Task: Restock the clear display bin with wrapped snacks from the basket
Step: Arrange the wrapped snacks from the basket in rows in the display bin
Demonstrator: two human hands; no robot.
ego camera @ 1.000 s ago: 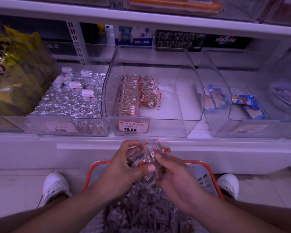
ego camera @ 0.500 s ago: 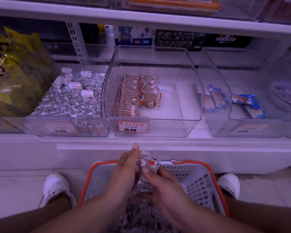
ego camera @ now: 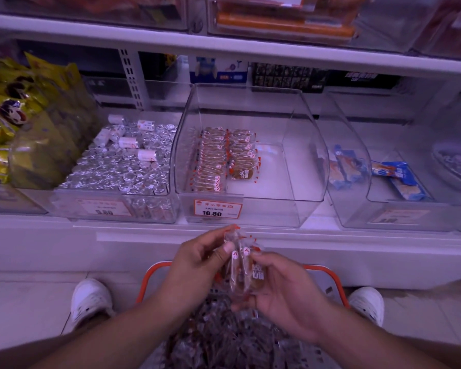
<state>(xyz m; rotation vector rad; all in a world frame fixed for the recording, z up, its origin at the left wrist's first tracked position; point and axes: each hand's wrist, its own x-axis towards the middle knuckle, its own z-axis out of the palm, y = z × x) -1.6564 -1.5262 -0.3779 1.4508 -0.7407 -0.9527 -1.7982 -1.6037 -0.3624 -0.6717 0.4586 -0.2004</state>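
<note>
Nearest us, floor level: an orange-rimmed pale plastic basket (ego camera: 338, 282) sits between our two white shoes (ego camera: 91, 302), heaped with loose clear-wrapped brown snacks (ego camera: 224, 339).
Our left hand (ego camera: 194, 265): above the basket, thumb and curled fingers pinching the left side of a small bundle of clear-wrapped snacks with red-and-white marks (ego camera: 240, 265).
Our right hand (ego camera: 282, 294): cupped under and round the right side of the same bundle, thumb on its front; both hands grasp it, held upright.
Bundle position: over the basket's far edge, just below the white shelf front (ego camera: 64, 249), not yet in the bin.
Shelf, centre: the clear plastic display bin with an orange 10.80 price tag (ego camera: 304, 155) holds two rows of matching wrapped snacks (ego camera: 218, 158) against its left wall; its right half shows bare floor.
Shelf, left: a clear bin of silver foil-wrapped pieces (ego camera: 117, 169), then yellow bags (ego camera: 16, 107).
Shelf, right: a clear bin with blue packets (ego camera: 394, 177).
Farthest, upper shelf: orange-wrapped long packs (ego camera: 282, 22); we cannot tell what they are.
</note>
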